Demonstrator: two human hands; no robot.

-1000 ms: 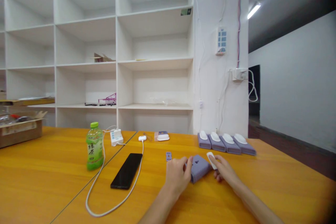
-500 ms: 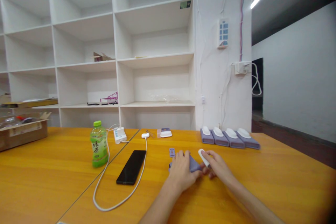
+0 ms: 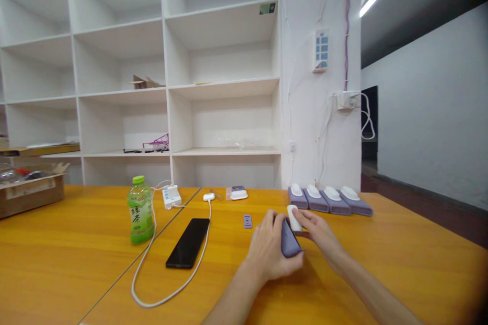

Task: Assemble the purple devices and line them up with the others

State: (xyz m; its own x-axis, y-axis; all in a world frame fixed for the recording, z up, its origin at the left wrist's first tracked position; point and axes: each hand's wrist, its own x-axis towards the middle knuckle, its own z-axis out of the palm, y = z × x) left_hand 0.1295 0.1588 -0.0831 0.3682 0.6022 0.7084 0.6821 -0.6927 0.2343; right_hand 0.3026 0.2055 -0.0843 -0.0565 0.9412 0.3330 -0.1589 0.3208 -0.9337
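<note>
My left hand (image 3: 269,249) is wrapped round a grey-purple box (image 3: 290,242), which is tilted up off the tabletop with one end towards me. Between the thumb and fingers of my right hand (image 3: 324,236) is a smooth white rounded device (image 3: 294,218), held upright close beside the box. A thin dark edge shows under my right fingers; whether it belongs to the box I cannot tell. A small flat purple piece (image 3: 247,221) with cut-outs lies on the table to the left of my hands.
Several similar boxes (image 3: 338,206) topped with white devices stand in a row at the back right. A black phone (image 3: 188,244), a white cable (image 3: 168,298), a green bottle (image 3: 141,216) and a power strip (image 3: 171,197) lie left. White shelves (image 3: 224,81) rise behind the table (image 3: 95,264).
My left hand has lifted and tipped the box, turning its end towards me. My right hand has brought the white device more upright and nearer the box.
</note>
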